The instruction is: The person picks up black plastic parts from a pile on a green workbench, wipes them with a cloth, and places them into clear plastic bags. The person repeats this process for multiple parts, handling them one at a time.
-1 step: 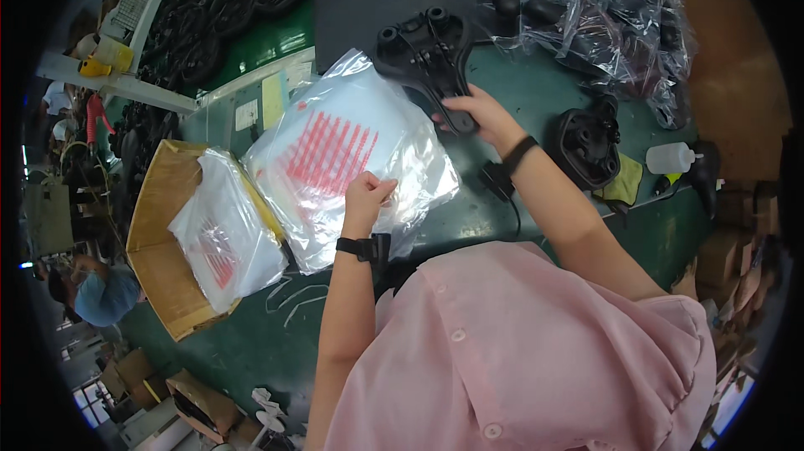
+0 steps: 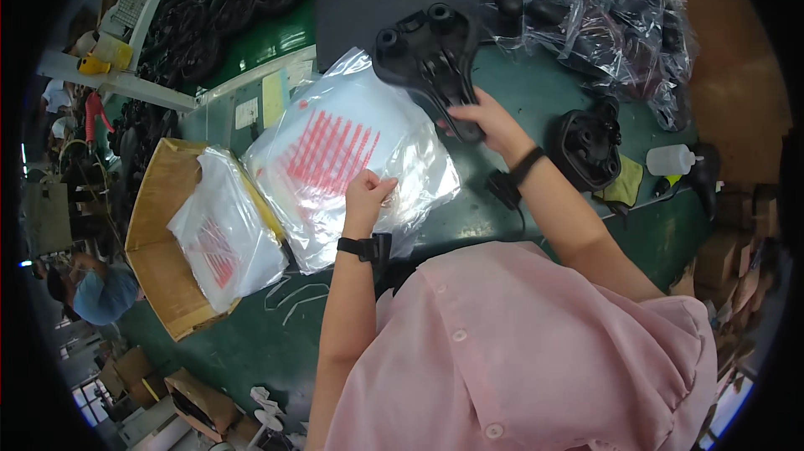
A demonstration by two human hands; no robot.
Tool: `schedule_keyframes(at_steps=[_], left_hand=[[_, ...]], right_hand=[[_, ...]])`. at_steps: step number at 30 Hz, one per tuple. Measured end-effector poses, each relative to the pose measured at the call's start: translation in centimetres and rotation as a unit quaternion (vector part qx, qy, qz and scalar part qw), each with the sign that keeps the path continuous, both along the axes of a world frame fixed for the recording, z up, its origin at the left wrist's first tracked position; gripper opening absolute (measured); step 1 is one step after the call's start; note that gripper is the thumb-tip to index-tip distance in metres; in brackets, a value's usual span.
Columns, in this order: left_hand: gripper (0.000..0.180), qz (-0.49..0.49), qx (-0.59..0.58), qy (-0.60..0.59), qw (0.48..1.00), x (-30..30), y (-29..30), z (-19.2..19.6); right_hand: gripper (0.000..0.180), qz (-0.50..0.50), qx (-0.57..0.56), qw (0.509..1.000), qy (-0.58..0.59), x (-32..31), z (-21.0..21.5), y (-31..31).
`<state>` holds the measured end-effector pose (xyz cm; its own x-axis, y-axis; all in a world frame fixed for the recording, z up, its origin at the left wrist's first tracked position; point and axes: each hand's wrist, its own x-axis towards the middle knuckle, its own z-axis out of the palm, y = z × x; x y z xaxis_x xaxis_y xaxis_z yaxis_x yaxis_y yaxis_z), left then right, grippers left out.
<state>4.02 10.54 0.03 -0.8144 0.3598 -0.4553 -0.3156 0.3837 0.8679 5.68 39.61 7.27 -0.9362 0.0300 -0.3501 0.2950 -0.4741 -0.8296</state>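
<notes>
My right hand grips the narrow nose of a black bicycle saddle, whose ribbed underside faces up. The saddle's wide end points away from me, above the table and the far corner of the bags. My left hand is closed in a pinch on the near right part of a clear plastic bag. This bag lies on top of a flat stack with red print, and its right edge is loose and wrinkled. Exactly how much film sits between the left fingertips is hidden.
Left of the stack, a cardboard box holds more printed plastic bags. Several bagged saddles lie at the far right. Another black saddle, a yellow cloth and a white squeeze bottle are at right. A person is at far left.
My right hand and the saddle have shifted slightly toward me and to the right, the saddle tilting a little. My left hand and the bags look the same.
</notes>
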Motion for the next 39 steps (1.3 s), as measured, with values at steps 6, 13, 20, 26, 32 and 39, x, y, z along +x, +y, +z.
schedule_keyframes(at_steps=[6, 13, 20, 26, 32, 39], left_hand=[[0.022, 0.048, 0.160, -0.141, 0.976, 0.2, 1.8, 2.6], [0.007, -0.010, 0.105, -0.043, 0.994, -0.3, 3.5, 2.4], [0.008, 0.144, 0.255, -0.137, 0.946, -3.5, -2.7, 5.0], [0.010, 0.221, 0.284, -0.072, 0.930, -4.7, -7.2, 8.2], [0.022, 0.249, 0.240, -0.020, 0.938, -3.6, -3.4, 8.3], [0.026, 0.162, 0.158, 0.108, 0.968, -4.0, -2.7, 11.4]], right_hand=[[0.067, 0.057, -0.049, 0.997, -0.019, 7.0, 1.8, -4.4], [0.053, 0.073, -0.109, 0.987, -0.090, 3.9, -2.6, -8.5], [0.063, -0.024, 0.043, 0.995, -0.081, 3.0, -6.5, -7.2], [0.073, -0.032, 0.205, 0.978, -0.012, 3.1, -4.6, -4.7], [0.060, 0.030, 0.507, 0.840, 0.190, 4.3, 4.1, -4.6], [0.045, 0.202, 0.584, 0.775, 0.133, 2.5, 2.4, -6.5]])
